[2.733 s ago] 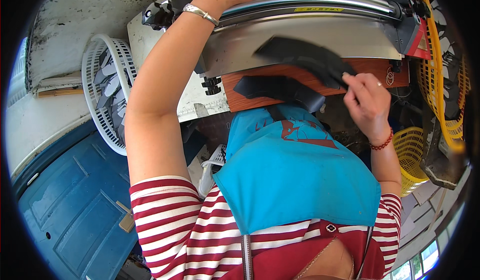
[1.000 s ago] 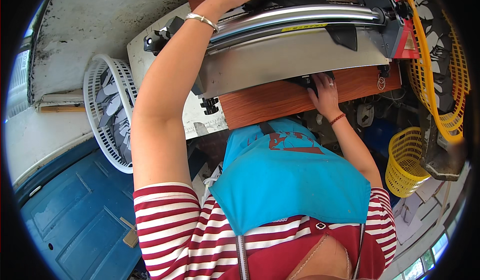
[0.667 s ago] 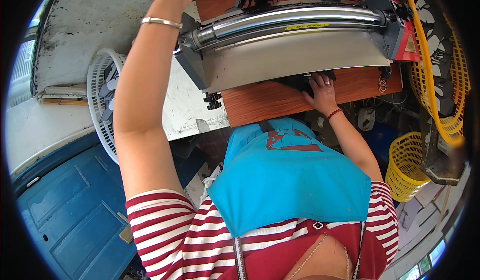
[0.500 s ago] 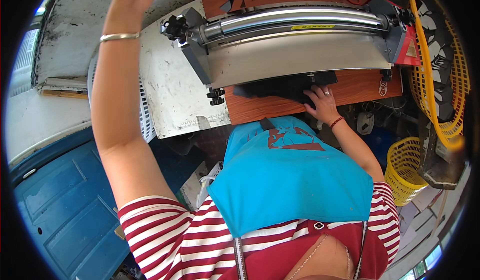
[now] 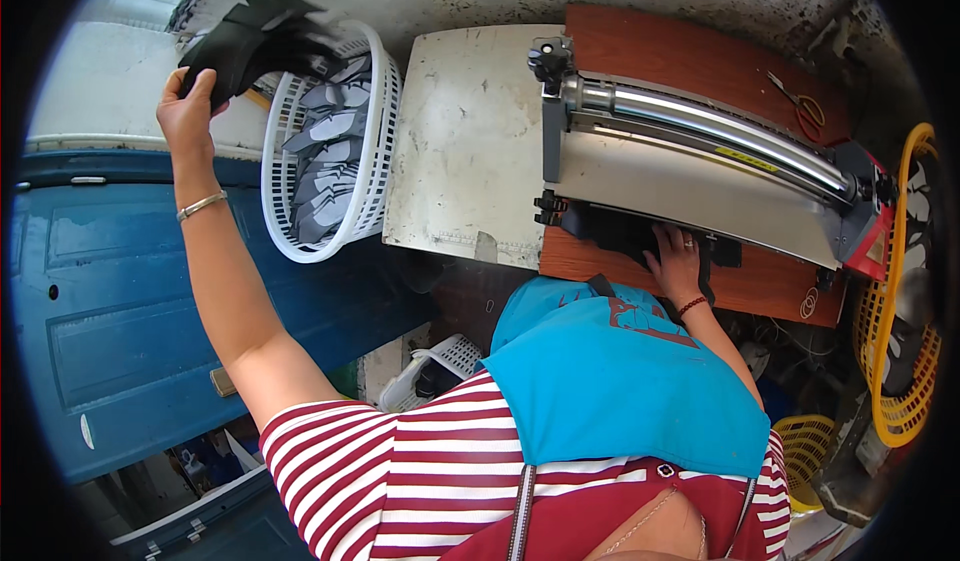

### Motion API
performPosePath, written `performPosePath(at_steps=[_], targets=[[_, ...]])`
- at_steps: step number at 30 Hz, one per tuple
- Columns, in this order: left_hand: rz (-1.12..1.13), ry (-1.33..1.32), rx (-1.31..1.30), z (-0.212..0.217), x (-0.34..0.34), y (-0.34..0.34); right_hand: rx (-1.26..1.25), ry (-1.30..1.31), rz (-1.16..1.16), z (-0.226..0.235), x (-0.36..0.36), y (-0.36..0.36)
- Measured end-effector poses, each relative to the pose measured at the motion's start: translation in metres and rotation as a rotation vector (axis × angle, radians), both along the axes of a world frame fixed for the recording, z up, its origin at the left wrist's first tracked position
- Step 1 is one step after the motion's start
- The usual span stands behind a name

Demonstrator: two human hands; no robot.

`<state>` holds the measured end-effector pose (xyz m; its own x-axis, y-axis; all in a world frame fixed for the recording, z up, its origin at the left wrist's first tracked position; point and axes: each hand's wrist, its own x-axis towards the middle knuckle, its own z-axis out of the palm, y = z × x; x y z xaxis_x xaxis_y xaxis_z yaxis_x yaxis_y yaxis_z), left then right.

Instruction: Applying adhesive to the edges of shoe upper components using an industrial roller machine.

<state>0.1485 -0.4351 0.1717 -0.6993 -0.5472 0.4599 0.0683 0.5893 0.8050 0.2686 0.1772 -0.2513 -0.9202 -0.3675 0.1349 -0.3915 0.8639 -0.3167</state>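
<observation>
Raised at the far left, my left hand (image 5: 190,111) is closed on a black sheet piece (image 5: 235,51) with a notched, strip-like edge. Its loose end is blurred over the rim of a white plastic basket (image 5: 382,176), which holds many grey and white cut pieces (image 5: 325,166). My right hand (image 5: 678,261) lies with its fingers spread on black sheet material (image 5: 610,233) along the front edge of a roller machine (image 5: 700,176). Part of that material is hidden under the machine's metal plate and my fingers.
A pale worktop (image 5: 465,141) lies between basket and machine. Scissors (image 5: 805,111) rest on the brown board (image 5: 650,46) behind the rollers. A yellow basket (image 5: 890,361) of cut pieces stands at the right, another yellow basket (image 5: 805,451) lower down. A blue door-like panel (image 5: 130,291) is at the left.
The view has turned left, bringing the white basket into sight. My left hand has moved from behind the machine out to the left with the black piece. My right hand stays at the machine's front.
</observation>
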Motion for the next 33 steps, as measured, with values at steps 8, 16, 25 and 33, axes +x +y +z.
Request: performPosePath(at_steps=[8,16,25,33], targets=[[0.004,-0.775,-0.722,-0.178,0.018,-0.121,0.003,0.148,0.120,-0.011,-0.012,-0.002],[-0.137,-0.726,-0.396,-0.261,0.024,0.009,-0.230,0.195,0.145,0.019,-0.004,-0.011],[-0.583,0.108,-0.171,-0.142,-0.029,0.221,-0.504,0.270,0.148,0.171,0.014,-0.001],[-1.161,-0.210,-0.522,-0.187,-0.102,0.410,-0.131,0.451,-0.190,0.214,0.007,0.048]])
